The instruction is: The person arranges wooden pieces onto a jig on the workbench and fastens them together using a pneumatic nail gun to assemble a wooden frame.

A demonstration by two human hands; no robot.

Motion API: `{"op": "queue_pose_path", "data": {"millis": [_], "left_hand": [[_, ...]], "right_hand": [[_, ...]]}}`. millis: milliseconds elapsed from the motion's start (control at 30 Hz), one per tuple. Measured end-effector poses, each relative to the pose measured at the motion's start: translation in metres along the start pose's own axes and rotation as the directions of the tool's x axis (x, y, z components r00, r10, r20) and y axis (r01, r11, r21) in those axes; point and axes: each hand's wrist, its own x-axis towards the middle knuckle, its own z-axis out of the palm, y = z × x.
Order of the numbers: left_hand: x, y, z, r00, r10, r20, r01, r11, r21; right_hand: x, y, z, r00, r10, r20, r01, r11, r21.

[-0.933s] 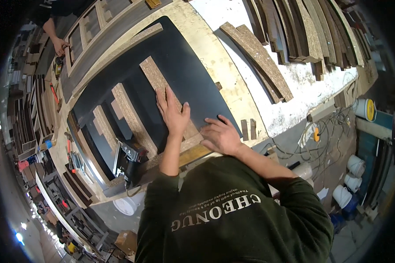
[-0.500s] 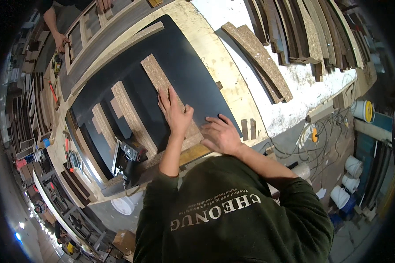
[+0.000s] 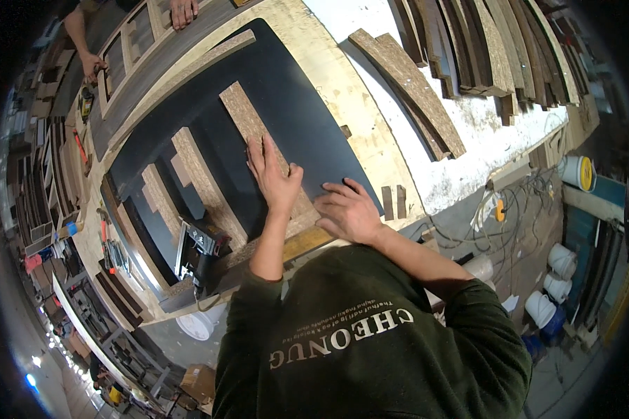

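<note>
A long chipboard strip (image 3: 243, 110) lies across a black panel (image 3: 311, 119) with rounded corners. My left hand (image 3: 279, 184) rests on this strip, its fingers stretched along the top and its thumb out to the right. Beside the strip's near end, my right hand (image 3: 351, 214) is low over the panel with fingers apart and slightly bent. Whether its fingertips touch the strip I cannot tell. Left of my hands lie a second chipboard strip (image 3: 200, 167) and a shorter strip (image 3: 162, 194). A black and silver nail gun (image 3: 198, 250) stands by their near ends.
At the far left a co-worker's hands (image 3: 184, 12) are at a wooden frame (image 3: 126, 45). Curved chipboard pieces (image 3: 412, 98) lie on the white surface at right, near stacked dark strips (image 3: 468, 49). Cables (image 3: 521, 199) and buckets (image 3: 562, 262) are beyond the table's right edge.
The view has shifted slightly. My hands keep their places at the strip. One of the co-worker's hands has come to the right and nearer along the wooden frame.
</note>
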Motion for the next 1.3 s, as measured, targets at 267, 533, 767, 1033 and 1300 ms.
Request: {"op": "queue_pose_path", "data": {"millis": [267, 533, 767, 1033, 1300], "left_hand": [[-0.002, 0.002, -0.001, 0.999, 0.037, -0.002, -0.037, 0.999, 0.013], [-0.004, 0.005, -0.002, 0.999, 0.039, -0.001, -0.039, 0.998, 0.043], [-0.002, 0.002, 0.002, 0.998, 0.050, -0.027, -0.049, 0.999, 0.018], [-0.004, 0.003, -0.003, 0.998, 0.048, -0.046, -0.045, 0.996, 0.078], [-0.023, -0.012, -0.093, 0.999, 0.028, -0.032, -0.026, 0.998, 0.056]], "right_hand": [[-0.002, 0.000, -0.001, 1.000, 0.007, 0.025, -0.007, 1.000, -0.007], [-0.004, 0.000, 0.002, 1.000, 0.026, 0.004, -0.026, 1.000, 0.005], [-0.002, 0.002, 0.001, 1.000, 0.005, -0.009, -0.005, 1.000, -0.007], [0.002, -0.002, 0.001, 0.999, 0.002, 0.035, -0.002, 1.000, 0.004], [0.035, 0.009, -0.027, 0.993, 0.094, -0.065, -0.093, 0.995, 0.023]]}}
